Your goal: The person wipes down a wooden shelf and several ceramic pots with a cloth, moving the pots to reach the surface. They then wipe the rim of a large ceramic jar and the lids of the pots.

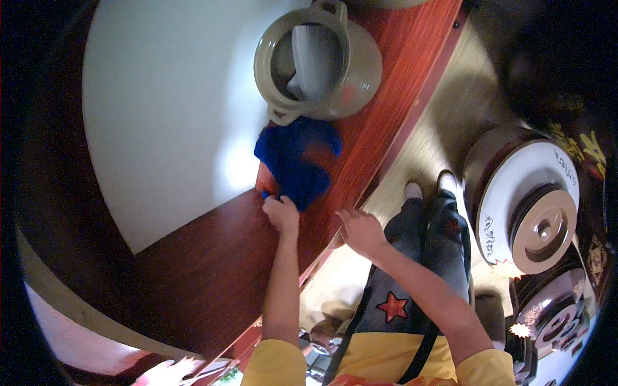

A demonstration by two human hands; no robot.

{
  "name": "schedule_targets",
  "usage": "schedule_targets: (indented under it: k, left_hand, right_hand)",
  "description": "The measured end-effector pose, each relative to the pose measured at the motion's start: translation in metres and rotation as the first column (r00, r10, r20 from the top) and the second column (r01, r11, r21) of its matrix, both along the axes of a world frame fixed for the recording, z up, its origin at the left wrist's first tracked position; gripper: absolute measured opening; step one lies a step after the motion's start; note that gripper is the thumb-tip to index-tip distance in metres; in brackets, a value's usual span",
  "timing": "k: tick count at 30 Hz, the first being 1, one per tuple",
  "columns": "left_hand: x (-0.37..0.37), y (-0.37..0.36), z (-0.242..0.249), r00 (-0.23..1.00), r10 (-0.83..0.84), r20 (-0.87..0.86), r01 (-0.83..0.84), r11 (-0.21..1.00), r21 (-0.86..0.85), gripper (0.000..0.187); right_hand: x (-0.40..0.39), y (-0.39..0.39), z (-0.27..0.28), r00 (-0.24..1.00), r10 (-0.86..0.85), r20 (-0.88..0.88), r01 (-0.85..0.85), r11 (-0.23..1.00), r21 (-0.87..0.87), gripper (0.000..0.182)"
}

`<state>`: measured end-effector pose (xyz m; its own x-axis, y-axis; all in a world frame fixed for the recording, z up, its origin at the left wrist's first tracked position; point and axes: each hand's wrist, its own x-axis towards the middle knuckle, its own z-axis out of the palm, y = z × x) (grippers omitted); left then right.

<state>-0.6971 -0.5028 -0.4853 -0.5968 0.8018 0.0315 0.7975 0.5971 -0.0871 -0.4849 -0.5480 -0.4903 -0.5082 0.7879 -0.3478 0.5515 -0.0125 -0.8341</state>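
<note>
My left hand (281, 212) is closed on the near corner of a blue cloth (295, 161), which lies rumpled on the reddish wooden shelf (193, 283). Just past the cloth stands a beige pot (365, 67) with two side handles, uncovered, with a pale curved piece inside that I cannot name. The cloth touches or nearly touches the pot's near handle. My right hand (362, 233) hovers by the shelf's front edge, its fingers stretched out and holding nothing.
A white panel (167, 128) backs the shelf. To the right stands a large jar with a white lid (499, 206) and a brown knobbed top, with more dark pots (550, 309) nearby. My legs and shoes (447, 182) are on the pale floor between.
</note>
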Motion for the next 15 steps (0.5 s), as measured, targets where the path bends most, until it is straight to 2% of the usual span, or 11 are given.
schedule_targets:
  k: [1,2,4,5,7,8,10,12,13,15]
  left_hand:
    - [0.003,-0.006,-0.004,0.993,-0.057,0.108,0.066,0.994,-0.087,0.033]
    - [0.021,-0.007,0.003,0.962,0.016,0.271,0.019,0.992,-0.128,0.038]
    - [0.016,-0.027,-0.019,0.992,-0.03,0.12,0.05,0.985,-0.163,0.045]
    - [0.012,-0.027,-0.021,0.993,-0.021,0.113,0.04,0.984,-0.173,0.045]
    - [-0.003,-0.021,-0.019,0.983,-0.151,-0.104,0.079,0.862,-0.5,0.051]
    - [-0.006,-0.014,-0.013,0.984,-0.145,-0.106,0.071,0.857,-0.51,0.051]
    - [-0.017,0.007,-0.004,0.995,0.004,-0.105,-0.058,0.851,-0.521,0.056]
    - [-0.055,0.013,-0.016,0.988,-0.012,-0.151,-0.071,0.844,-0.532,0.056]
    - [-0.038,0.022,0.003,0.991,0.039,-0.127,-0.101,0.84,-0.533,0.058]
    - [-0.04,0.028,0.007,0.99,0.028,-0.141,-0.104,0.817,-0.567,0.063]
  right_hand:
    - [-0.001,0.0,0.001,0.99,-0.132,-0.054,0.138,0.984,0.114,0.034]
    - [0.002,0.004,0.006,0.99,-0.126,-0.069,0.133,0.987,0.093,0.034]
    - [0.01,0.011,0.014,0.971,-0.19,-0.143,0.201,0.977,0.07,0.031]
    - [0.014,0.011,0.015,0.972,-0.183,-0.148,0.194,0.979,0.058,0.031]
    - [0.021,0.009,0.014,0.957,-0.246,-0.154,0.257,0.965,0.055,0.03]
    - [0.024,0.004,0.013,0.958,-0.241,-0.155,0.251,0.967,0.043,0.03]
    - [0.027,0.0,0.008,0.935,-0.309,-0.173,0.322,0.945,0.053,0.029]
    - [0.028,0.0,0.009,0.938,-0.3,-0.171,0.306,0.952,0.008,0.028]
    - [0.026,-0.002,0.008,0.952,-0.265,-0.154,0.268,0.964,-0.005,0.031]
    - [0.022,-0.005,0.006,0.963,-0.231,-0.135,0.231,0.973,-0.021,0.034]
